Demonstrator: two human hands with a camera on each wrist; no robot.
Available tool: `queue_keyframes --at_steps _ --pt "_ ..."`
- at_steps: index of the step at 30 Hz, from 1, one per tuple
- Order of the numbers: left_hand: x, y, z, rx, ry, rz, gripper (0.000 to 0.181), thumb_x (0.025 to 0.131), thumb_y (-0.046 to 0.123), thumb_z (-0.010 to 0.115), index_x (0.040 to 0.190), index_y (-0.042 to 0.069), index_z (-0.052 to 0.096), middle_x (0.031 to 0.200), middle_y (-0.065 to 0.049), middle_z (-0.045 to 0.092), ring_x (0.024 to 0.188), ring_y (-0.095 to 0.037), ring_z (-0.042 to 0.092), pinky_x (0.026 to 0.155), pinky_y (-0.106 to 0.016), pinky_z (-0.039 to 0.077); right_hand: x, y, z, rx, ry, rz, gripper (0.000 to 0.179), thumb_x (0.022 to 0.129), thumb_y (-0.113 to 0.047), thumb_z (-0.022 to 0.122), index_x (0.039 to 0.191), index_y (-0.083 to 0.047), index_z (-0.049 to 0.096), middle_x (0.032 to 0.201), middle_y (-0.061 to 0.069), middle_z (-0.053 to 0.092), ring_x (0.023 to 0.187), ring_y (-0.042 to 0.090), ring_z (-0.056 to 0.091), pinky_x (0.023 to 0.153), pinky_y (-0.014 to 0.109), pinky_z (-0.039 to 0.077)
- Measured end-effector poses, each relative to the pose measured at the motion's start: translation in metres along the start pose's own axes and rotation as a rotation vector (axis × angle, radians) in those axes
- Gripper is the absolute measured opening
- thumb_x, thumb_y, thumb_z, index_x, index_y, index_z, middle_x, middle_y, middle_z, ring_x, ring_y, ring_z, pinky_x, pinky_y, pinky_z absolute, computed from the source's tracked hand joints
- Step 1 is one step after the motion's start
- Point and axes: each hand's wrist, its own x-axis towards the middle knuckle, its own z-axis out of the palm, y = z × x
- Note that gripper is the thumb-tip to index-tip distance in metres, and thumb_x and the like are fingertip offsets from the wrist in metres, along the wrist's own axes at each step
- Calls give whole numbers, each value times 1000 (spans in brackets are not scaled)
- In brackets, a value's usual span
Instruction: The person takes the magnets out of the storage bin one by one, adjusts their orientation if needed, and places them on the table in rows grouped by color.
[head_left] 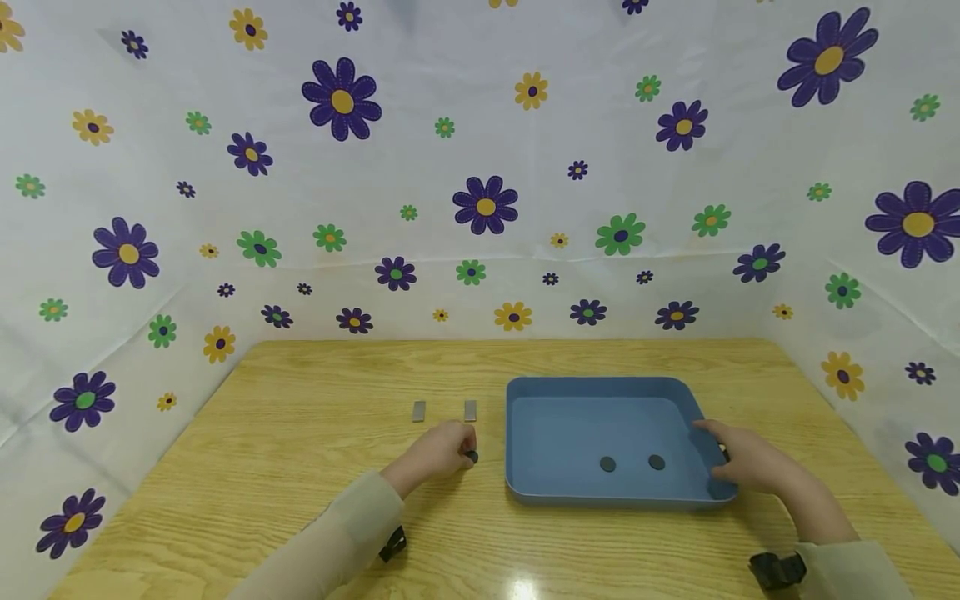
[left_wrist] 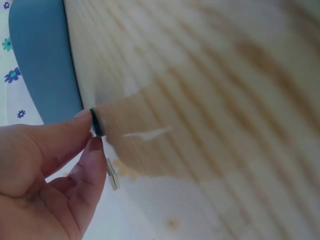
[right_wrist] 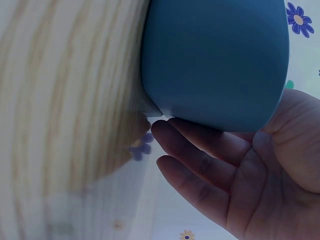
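Observation:
My left hand (head_left: 444, 450) is just left of the tray, pinching a small dark round disc (head_left: 472, 457) between thumb and fingertips. In the left wrist view the disc (left_wrist: 96, 122) is seen on edge, close to the tabletop. A shallow blue rectangular tray (head_left: 555, 442) rests on the table, with two similar dark discs, a left one (head_left: 607, 463) and a right one (head_left: 656, 462), lying flat inside it. At the tray's right wall, my right hand (head_left: 753, 458) grips the rim. The right wrist view shows fingers (right_wrist: 200, 165) against the outer side of the tray (right_wrist: 215, 65).
Two small grey rectangular pieces, a left one (head_left: 419, 411) and a right one (head_left: 470, 410), lie beyond my left hand. The wooden table (head_left: 337, 375) is bordered by a white flower-patterned cloth (head_left: 420, 100) at the back and sides.

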Motion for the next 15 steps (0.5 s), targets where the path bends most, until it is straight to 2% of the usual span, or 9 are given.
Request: queue_keyframes --at_steps 8,15 --pt "-4 4 -7 -73 57 7 17 79 8 66 91 -1 59 86 -8 54 81 -21 53 68 -31 45 1 1 0 -7 0 2 64 67 7 64 123 17 35 117 41 38 99 49 46 64 37 45" --pt "-2 15 -15 -221 125 45 18 81 5 64 95 -3 57 91 -14 57 79 -20 55 65 -28 46 0 0 1 2 -5 6 64 67 7 63 123 18 34 118 41 37 99 50 45 64 36 45"
